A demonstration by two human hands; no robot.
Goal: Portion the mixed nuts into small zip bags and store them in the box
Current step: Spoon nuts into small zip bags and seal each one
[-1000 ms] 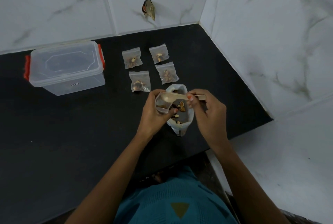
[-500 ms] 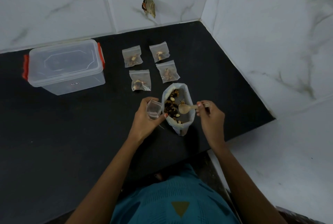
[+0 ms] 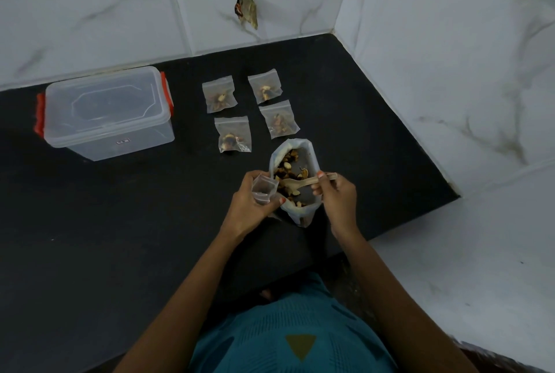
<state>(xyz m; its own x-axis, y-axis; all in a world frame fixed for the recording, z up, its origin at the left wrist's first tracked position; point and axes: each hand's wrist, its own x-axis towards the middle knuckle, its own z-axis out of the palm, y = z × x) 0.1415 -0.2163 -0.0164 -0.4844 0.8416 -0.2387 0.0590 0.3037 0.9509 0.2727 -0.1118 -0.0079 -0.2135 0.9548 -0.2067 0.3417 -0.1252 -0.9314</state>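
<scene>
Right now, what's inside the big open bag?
Mixed nuts lie in the bag, with the spoon, held by the right hand, dipped among them. Nuts under the top layer are covered. The left hand holds a zip bag beside it.

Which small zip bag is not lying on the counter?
The small zip bag gripped in the left hand, beside the big nut bag; the other four lie flat on the counter.
</scene>
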